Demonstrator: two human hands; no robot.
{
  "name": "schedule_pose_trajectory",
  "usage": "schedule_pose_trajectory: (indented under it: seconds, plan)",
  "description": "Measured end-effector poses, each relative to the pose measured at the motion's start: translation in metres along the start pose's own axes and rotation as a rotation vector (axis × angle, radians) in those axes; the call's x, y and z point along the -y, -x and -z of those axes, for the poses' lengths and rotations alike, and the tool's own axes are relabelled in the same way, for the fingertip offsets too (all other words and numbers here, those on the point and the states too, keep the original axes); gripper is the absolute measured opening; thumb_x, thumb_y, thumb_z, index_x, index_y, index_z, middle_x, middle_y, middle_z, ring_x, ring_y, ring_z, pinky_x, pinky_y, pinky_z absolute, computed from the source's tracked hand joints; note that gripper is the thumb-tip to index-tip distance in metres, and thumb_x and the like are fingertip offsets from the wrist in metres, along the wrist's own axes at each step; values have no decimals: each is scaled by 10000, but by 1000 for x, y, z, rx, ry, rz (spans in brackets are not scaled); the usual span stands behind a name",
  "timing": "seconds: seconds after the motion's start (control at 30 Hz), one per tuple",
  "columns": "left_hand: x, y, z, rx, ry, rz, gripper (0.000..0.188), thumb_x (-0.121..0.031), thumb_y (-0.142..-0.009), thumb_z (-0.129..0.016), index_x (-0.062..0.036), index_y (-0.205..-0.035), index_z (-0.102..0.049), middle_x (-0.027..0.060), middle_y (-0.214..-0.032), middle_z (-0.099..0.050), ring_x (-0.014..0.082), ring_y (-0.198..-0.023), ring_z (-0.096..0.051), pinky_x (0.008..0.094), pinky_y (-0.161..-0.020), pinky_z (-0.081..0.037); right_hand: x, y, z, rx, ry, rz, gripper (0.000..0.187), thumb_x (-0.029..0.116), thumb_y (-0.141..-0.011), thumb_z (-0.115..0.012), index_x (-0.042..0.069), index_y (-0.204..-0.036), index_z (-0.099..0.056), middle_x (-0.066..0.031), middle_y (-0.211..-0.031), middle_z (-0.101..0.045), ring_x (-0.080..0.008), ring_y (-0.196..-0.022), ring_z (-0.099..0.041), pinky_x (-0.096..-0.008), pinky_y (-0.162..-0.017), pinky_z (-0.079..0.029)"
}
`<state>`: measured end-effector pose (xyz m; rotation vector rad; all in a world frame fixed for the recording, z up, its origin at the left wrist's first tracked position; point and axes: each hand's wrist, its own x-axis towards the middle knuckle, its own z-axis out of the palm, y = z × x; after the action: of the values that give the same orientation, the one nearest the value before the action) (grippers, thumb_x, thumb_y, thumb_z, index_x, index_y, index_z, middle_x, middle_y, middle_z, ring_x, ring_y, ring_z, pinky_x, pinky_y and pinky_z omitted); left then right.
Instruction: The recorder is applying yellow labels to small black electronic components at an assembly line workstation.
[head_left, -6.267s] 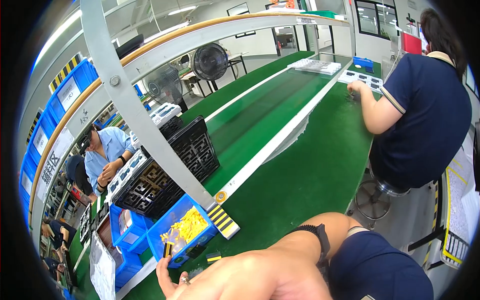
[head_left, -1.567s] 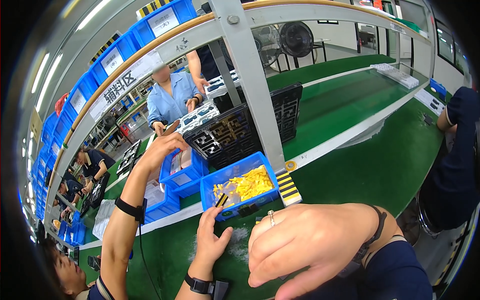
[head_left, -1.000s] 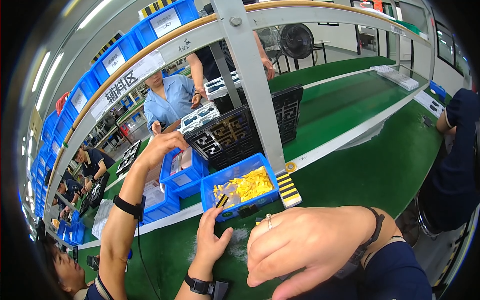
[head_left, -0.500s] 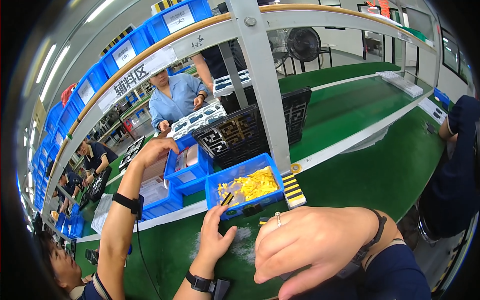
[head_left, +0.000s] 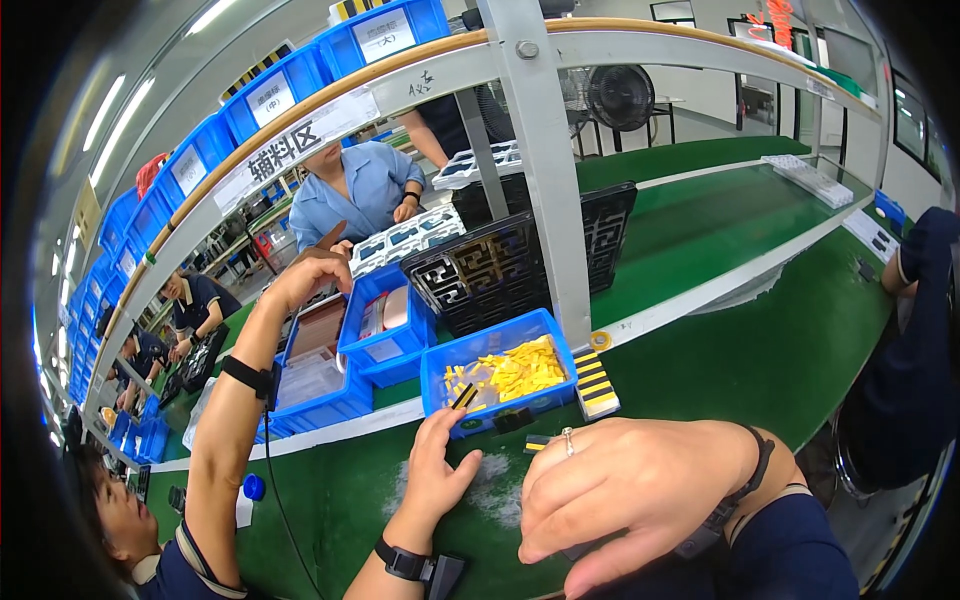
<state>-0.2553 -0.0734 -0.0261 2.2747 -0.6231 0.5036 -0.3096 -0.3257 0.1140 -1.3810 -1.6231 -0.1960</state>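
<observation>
My left hand (head_left: 440, 470) reaches up from the lower edge, thumb held apart. At its fingertips is a small black-and-yellow striped strip (head_left: 465, 397), over the near wall of a blue bin (head_left: 500, 408) of small yellow pieces (head_left: 525, 368). My right hand (head_left: 640, 490), large and close, has its fingers bent down over the table. A dark edge shows between its thumb and fingers; what it grips is hidden. Another striped piece (head_left: 537, 442) pokes out past its knuckles; I cannot tell whether it is held. A striped block (head_left: 597, 385) stands beside the bin.
A co-worker's arm (head_left: 245, 400) crosses on the left, the hand by another blue bin (head_left: 385, 335). Black lattice trays (head_left: 480, 275) lean behind a metal post (head_left: 545, 180). A person in blue (head_left: 355, 200) stands beyond, near white trays (head_left: 410, 235). Another person (head_left: 905, 330) is at right.
The whole view has shifted slightly, moving the bins a little to the right. The co-worker's hand has risen slightly at the blue bin. My hands keep nearly the same pose.
</observation>
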Motion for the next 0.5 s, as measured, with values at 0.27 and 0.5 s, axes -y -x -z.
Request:
schedule_pose_trajectory:
  seconds: [0.27,0.5]
  plan:
    - [0,1,1,-2,-5,5,559,-101,-658,-708,-45,-1182,-521,197,-1199,-495,350,-1136,-478,389,-964,-388,0,-1,-1,14,8,-15,250,199,-772,-699,19,-904,-587,-114,-792,-558,-310,-755,-545,-387,-689,-449]
    - [-1,1,1,-8,0,-11,557,-114,-665,-704,-43,-1185,-516,199,-1193,-497,356,-1129,-480,394,-957,-392,15,-9,4,51,35,-48,241,185,-753,-699,17,-897,-602,-101,-824,-581,-296,-780,-560,-369,-687,-455]
